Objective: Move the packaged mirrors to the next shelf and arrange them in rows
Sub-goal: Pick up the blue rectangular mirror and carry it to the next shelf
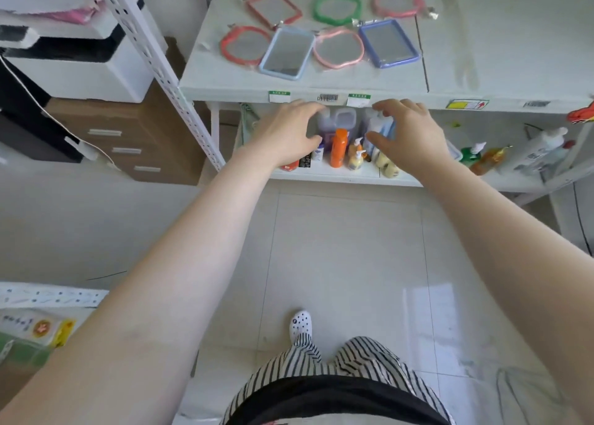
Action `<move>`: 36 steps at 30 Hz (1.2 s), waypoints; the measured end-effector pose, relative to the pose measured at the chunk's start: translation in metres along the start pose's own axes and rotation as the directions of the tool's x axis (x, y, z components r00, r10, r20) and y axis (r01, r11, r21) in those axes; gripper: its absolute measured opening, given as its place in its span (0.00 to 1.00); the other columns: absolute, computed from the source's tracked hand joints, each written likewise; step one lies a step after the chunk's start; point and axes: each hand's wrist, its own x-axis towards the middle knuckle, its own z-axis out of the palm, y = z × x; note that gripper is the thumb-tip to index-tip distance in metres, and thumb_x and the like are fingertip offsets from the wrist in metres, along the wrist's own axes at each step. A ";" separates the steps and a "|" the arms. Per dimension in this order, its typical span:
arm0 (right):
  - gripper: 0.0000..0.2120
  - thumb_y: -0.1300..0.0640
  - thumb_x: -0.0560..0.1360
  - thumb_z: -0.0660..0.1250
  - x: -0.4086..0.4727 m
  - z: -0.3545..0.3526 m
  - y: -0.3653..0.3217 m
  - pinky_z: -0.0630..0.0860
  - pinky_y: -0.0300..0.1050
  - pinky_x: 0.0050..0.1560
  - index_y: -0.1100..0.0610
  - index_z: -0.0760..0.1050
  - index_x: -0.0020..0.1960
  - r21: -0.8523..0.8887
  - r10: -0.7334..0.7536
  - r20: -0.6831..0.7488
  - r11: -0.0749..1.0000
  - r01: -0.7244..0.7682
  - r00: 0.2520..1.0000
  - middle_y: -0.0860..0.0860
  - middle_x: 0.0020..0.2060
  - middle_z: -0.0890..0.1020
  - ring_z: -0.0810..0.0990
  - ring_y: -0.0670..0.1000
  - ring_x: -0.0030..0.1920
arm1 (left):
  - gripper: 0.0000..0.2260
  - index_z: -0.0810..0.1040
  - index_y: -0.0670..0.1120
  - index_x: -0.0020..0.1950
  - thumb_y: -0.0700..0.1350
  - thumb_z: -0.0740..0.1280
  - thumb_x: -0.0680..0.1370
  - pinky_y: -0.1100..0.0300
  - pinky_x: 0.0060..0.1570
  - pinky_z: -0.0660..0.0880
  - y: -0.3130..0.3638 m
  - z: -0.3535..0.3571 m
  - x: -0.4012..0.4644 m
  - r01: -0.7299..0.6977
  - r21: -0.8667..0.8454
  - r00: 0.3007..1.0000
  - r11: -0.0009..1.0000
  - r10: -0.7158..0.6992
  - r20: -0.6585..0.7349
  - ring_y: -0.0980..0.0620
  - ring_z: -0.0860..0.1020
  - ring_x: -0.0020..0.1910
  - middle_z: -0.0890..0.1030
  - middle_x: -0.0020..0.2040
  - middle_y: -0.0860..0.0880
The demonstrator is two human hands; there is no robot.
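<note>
Several packaged mirrors lie in two rows on the white shelf (225, 74). The back row holds a red rectangular mirror (273, 8), a green round mirror (337, 7) and a pink round mirror (398, 1). In the front row are a red round mirror (246, 45), a light blue rectangular mirror (287, 52), a pink round mirror (338, 48) and a purple rectangular mirror (389, 42). My left hand (286, 135) and my right hand (406, 133) hover below the shelf's front edge, fingers spread, both empty.
Bottles stand on the lower shelf (321, 175), among them an orange bottle (339, 148). A white perforated rack post (167, 71) slants at the left, with a cardboard box (128, 135) behind it. The right part of the top shelf (514, 55) is bare. Tiled floor lies below.
</note>
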 end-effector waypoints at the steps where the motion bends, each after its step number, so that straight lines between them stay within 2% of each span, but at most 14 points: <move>1: 0.24 0.48 0.74 0.67 0.008 0.001 0.000 0.73 0.51 0.52 0.50 0.69 0.69 -0.002 0.001 0.002 1.000 -0.001 1.000 0.53 0.60 0.77 0.71 0.56 0.64 | 0.24 0.67 0.54 0.71 0.48 0.64 0.74 0.52 0.64 0.71 -0.003 0.000 0.008 0.003 -0.005 1.000 1.000 -0.003 0.002 0.47 0.70 0.69 0.71 0.70 0.50; 7: 0.24 0.49 0.75 0.66 0.063 -0.002 0.008 0.75 0.53 0.51 0.51 0.68 0.70 -0.016 0.012 0.022 1.000 -0.012 1.000 0.53 0.62 0.76 0.69 0.55 0.66 | 0.26 0.65 0.53 0.73 0.49 0.64 0.75 0.48 0.64 0.71 -0.015 -0.007 0.063 -0.004 -0.009 1.000 1.000 0.004 0.005 0.48 0.69 0.70 0.70 0.71 0.51; 13: 0.25 0.48 0.75 0.67 0.123 -0.006 0.037 0.72 0.52 0.57 0.52 0.67 0.71 -0.029 -0.009 0.031 1.000 0.010 0.999 0.53 0.63 0.75 0.69 0.56 0.67 | 0.27 0.64 0.52 0.74 0.49 0.65 0.75 0.50 0.65 0.70 -0.013 -0.005 0.128 0.004 -0.008 1.000 1.000 -0.004 -0.004 0.48 0.68 0.71 0.69 0.73 0.51; 17: 0.25 0.47 0.75 0.66 0.162 -0.011 0.060 0.72 0.52 0.57 0.51 0.68 0.70 -0.034 -0.013 0.034 0.999 0.014 0.999 0.53 0.63 0.76 0.70 0.56 0.67 | 0.26 0.65 0.52 0.73 0.48 0.65 0.75 0.51 0.64 0.69 -0.006 -0.001 0.172 0.006 0.006 1.000 1.000 -0.006 -0.006 0.47 0.69 0.70 0.70 0.72 0.49; 25: 0.25 0.47 0.75 0.67 0.231 -0.016 0.092 0.72 0.52 0.58 0.51 0.68 0.70 -0.032 0.003 0.047 0.999 -0.002 0.999 0.53 0.64 0.76 0.70 0.56 0.66 | 0.25 0.67 0.48 0.72 0.49 0.64 0.75 0.47 0.65 0.70 -0.004 0.011 0.248 0.003 0.022 1.000 1.000 -0.004 0.023 0.44 0.71 0.68 0.72 0.70 0.46; 29: 0.25 0.47 0.75 0.67 0.264 -0.012 0.106 0.73 0.53 0.57 0.51 0.68 0.70 -0.035 0.045 0.059 0.998 -0.043 0.997 0.54 0.62 0.76 0.70 0.56 0.66 | 0.25 0.67 0.49 0.71 0.48 0.64 0.74 0.47 0.65 0.71 -0.009 0.016 0.290 -0.016 0.006 0.998 1.000 0.015 0.063 0.45 0.70 0.69 0.71 0.70 0.48; 33: 0.25 0.48 0.75 0.67 0.299 -0.007 0.120 0.72 0.52 0.58 0.52 0.68 0.70 -0.027 0.108 0.046 0.994 -0.107 0.993 0.53 0.62 0.76 0.70 0.56 0.65 | 0.22 0.70 0.52 0.69 0.48 0.64 0.75 0.53 0.63 0.69 -0.010 0.020 0.332 -0.084 0.002 0.995 0.996 0.084 0.051 0.48 0.69 0.70 0.71 0.70 0.51; 36: 0.25 0.48 0.75 0.67 0.324 -0.003 0.130 0.71 0.51 0.58 0.51 0.68 0.70 -0.033 0.160 0.028 0.987 -0.159 0.987 0.53 0.62 0.76 0.70 0.56 0.65 | 0.19 0.73 0.51 0.64 0.49 0.64 0.73 0.52 0.62 0.72 -0.013 0.027 0.365 -0.098 -0.027 0.993 0.995 0.099 0.064 0.48 0.72 0.66 0.75 0.65 0.51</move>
